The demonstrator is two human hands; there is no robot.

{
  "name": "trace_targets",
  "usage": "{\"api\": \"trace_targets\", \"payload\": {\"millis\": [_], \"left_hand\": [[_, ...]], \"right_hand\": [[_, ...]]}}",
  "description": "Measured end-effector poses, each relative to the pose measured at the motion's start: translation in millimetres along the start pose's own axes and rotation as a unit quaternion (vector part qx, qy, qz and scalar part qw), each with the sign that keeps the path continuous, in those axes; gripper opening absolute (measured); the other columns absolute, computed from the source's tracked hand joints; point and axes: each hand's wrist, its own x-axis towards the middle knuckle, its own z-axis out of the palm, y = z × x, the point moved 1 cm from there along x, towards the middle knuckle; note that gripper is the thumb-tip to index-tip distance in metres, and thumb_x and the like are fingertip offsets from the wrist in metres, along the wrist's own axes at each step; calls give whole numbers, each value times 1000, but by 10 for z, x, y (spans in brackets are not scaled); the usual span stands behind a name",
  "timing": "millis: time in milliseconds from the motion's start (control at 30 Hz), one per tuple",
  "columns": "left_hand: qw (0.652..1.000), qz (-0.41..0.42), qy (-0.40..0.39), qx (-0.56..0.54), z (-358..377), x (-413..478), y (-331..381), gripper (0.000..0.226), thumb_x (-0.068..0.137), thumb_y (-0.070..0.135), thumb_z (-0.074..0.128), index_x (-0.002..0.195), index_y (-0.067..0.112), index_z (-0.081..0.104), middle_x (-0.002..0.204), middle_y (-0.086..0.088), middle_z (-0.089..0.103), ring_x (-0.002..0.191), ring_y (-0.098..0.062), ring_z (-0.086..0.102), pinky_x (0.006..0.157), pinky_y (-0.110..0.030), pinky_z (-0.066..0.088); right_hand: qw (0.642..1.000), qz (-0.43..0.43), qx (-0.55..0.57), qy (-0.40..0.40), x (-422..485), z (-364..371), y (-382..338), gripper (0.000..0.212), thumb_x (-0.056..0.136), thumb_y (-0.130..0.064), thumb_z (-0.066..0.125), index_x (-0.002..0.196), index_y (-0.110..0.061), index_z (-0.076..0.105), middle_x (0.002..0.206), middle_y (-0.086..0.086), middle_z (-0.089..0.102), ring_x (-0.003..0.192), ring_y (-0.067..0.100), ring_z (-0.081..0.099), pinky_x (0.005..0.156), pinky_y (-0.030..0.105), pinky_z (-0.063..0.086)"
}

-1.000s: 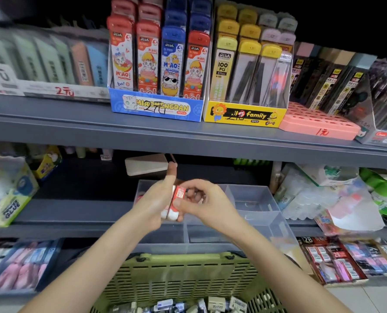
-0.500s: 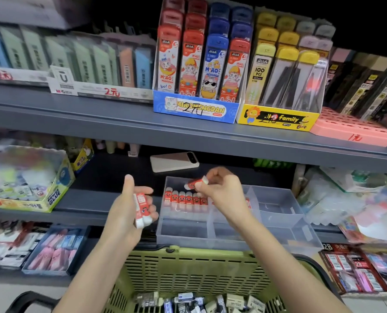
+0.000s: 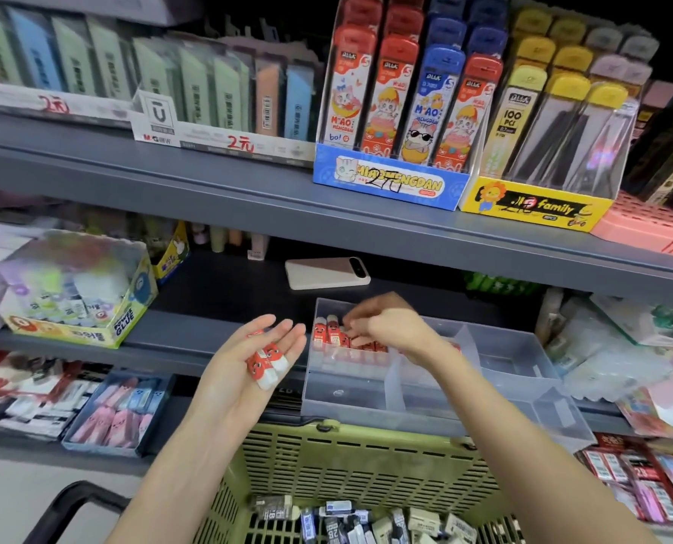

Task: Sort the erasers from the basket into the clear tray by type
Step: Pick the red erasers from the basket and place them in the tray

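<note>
Currently the step looks like feeding red-sleeved erasers one at a time into the tray's row. Farthest left, the left hand (image 3: 256, 363) is held palm up just beside the tray, fingers flat and unclenched, serving as a small platform. On it lie a few spare erasers (image 3: 266, 361), long axes running roughly along the fingers, red sleeves toward the fingertips and bare white ends nearer the palm. Below, the green basket (image 3: 346, 461) holds a jumble of black-and-white erasers (image 3: 342, 520), seemingly another type, pointing every way. Next comes the row of red erasers (image 3: 338, 337) in the back-left compartment of the clear tray (image 3: 417, 410), which sits on the shelf (image 3: 193, 327). They sit side by side, axes parallel, sleeves uppermost, though I cannot tell whether they are stood on end or leaning. Over them the right hand (image 3: 385, 327) has its fingers bent down onto the row, and blur hides whether it pinches one. To do this well, I'd slot each new piece at the row's right end, sleeve matching its neighbours and snug against the last.
</note>
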Motion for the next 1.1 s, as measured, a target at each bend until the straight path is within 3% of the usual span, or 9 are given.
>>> {"api": "trace_targets", "payload": {"millis": [167, 300, 467, 600, 700, 800, 900, 1000, 1100], "left_hand": [[1000, 18, -19, 1, -59, -13, 6, 34, 71, -1, 59, 104, -2, 56, 97, -26, 70, 96, -38, 68, 73, -42, 59], [999, 20, -26, -23, -68, -15, -3, 16, 91, -1, 44, 103, -1, 56, 104, -28, 68, 98, -41, 67, 81, -48, 56], [997, -5, -45, -62, -61, -35, -5, 21, 96, 3, 38, 108, -2, 54, 111, -27, 66, 103, -42, 65, 92, -53, 50], [996, -11, -60, -63, -81, -35, -15, 21, 91, 5, 43, 106, -1, 55, 117, -26, 64, 109, -39, 62, 100, -53, 41], [995, 5, -81, -60, -102, -30, -25, 26, 84, 10, 47, 107, 1, 56, 121, -21, 63, 117, -34, 58, 103, -52, 39], [993, 14, -112, -35, -97, -50, -40, 27, 85, 14, 46, 108, 4, 58, 127, -15, 62, 122, -26, 56, 100, -48, 41], [990, 32, -135, 0, -92, -79, -51, 28, 87, 15, 45, 107, 7, 61, 131, -11, 60, 123, -23, 55, 101, -45, 40], [991, 36, -124, 19, -84, -73, -69, 33, 87, 16, 47, 117, 6, 57, 126, -12, 63, 118, -27, 59, 99, -44, 48], [998, 37, -42, -21, -118, -5, -85, 20, 95, 12, 45, 107, 1, 58, 91, -16, 71, 85, -26, 70, 70, -35, 59]], "right_hand": [[998, 9, -68, -4, 77, 137, -36, 31, 86, 0, 61, 116, 3, 58, 80, 14, 64, 59, 15, 61, 64, 27, 56], [988, -3, -151, 7, 120, 216, -55, 33, 79, -6, 66, 111, -5, 64, 89, 10, 67, 73, 21, 62, 78, 35, 54], [984, 2, -176, 3, 88, 208, -66, 31, 76, -8, 68, 107, -6, 69, 90, 7, 68, 76, 18, 58, 75, 29, 50], [958, -79, -242, 132, -119, 243, -213, 20, 85, -27, 62, 100, -16, 70, 90, 0, 70, 87, 17, 62, 83, 28, 48], [982, -124, -107, 93, -452, 444, -341, 24, 82, -42, 64, 71, -21, 69, 62, -2, 66, 64, 13, 61, 68, 30, 51], [993, -94, -67, -9, -667, 654, -386, 23, 81, -41, 66, 67, -23, 66, 61, -2, 66, 53, 6, 58, 58, 25, 51], [991, -42, 118, -42, -725, 693, -357, 15, 86, -23, 67, 74, -13, 66, 70, 7, 67, 54, 6, 56, 48, 17, 45], [963, -30, 266, 21, -689, 535, -285, 3, 85, -7, 65, 83, -6, 63, 75, 12, 66, 63, 16, 61, 60, 24, 52], [940, -35, 321, 115, -535, 177, -169, 6, 85, 0, 62, 91, -1, 61, 74, 8, 65, 56, 13, 58, 59, 23, 51]]}}
